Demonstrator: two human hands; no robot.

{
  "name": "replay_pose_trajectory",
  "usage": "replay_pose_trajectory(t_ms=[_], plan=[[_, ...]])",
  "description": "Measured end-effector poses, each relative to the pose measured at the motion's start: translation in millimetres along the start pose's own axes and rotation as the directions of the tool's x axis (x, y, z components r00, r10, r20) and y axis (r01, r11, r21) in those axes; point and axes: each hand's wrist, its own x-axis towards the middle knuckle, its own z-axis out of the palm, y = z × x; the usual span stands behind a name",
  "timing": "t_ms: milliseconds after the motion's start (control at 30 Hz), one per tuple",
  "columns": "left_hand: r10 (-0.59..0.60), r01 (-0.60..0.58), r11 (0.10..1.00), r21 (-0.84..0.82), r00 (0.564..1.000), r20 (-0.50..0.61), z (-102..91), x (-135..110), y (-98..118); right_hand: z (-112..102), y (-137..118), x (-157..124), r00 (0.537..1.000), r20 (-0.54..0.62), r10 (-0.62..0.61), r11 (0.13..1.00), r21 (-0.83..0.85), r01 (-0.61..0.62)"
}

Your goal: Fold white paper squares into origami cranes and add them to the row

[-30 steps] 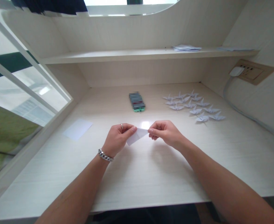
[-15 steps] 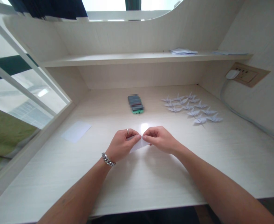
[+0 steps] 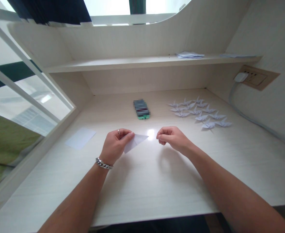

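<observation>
My left hand [image 3: 115, 144], with a ring and a chain bracelet, pinches a folded piece of white paper [image 3: 138, 140] between thumb and fingers, just above the desk. The paper is creased into a pointed shape, its tip towards the right; its left part is hidden by my fingers. My right hand [image 3: 173, 138] hovers to the right of that tip, apart from it. Its fingers are curled in with thumb against forefinger, and nothing shows between them. Several folded paper cranes [image 3: 202, 117] stand in loose rows at the back right of the desk.
A phone-like device [image 3: 142, 109], blurred out, lies at the middle back. Flat white paper [image 3: 80, 138] rests on the left. Papers [image 3: 189, 55] lie on the shelf [image 3: 132, 61]. A plugged-in cable [image 3: 251, 121] runs along the right wall from a socket [image 3: 260, 77].
My right hand has let go of the paper and moved right. My left hand has shifted left with the paper, so more of the folded shape shows.
</observation>
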Motion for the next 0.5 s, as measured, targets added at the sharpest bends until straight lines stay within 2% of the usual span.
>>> replay_pose_trajectory(t_ms=[67, 167, 267, 400, 500], plan=[[0.043, -0.049, 0.995, 0.085, 0.997, 0.067, 6.5, -3, 0, 4, 0, -1, 0.999, -0.013, -0.04, 0.999, -0.033, 0.039], [0.116, -0.146, 0.971, 0.189, 0.98, 0.162, 18.9, -9, 1, 14, 0, -3, 0.991, 0.064, -0.115, 0.975, -0.183, 0.125], [0.135, -0.174, 0.962, 0.211, 0.973, 0.187, 23.3, -11, 1, 18, 1, -4, 0.986, 0.117, -0.117, 0.951, -0.271, 0.145], [0.1, -0.111, 0.983, 0.146, 0.992, 0.079, 16.0, -8, 0, 6, 2, -1, 0.992, 0.102, -0.069, 0.981, -0.173, 0.086], [0.054, -0.053, 0.998, 0.036, 0.998, -0.028, 12.4, -5, -1, -1, 3, 2, 0.998, 0.004, -0.06, 0.995, -0.076, 0.06]])
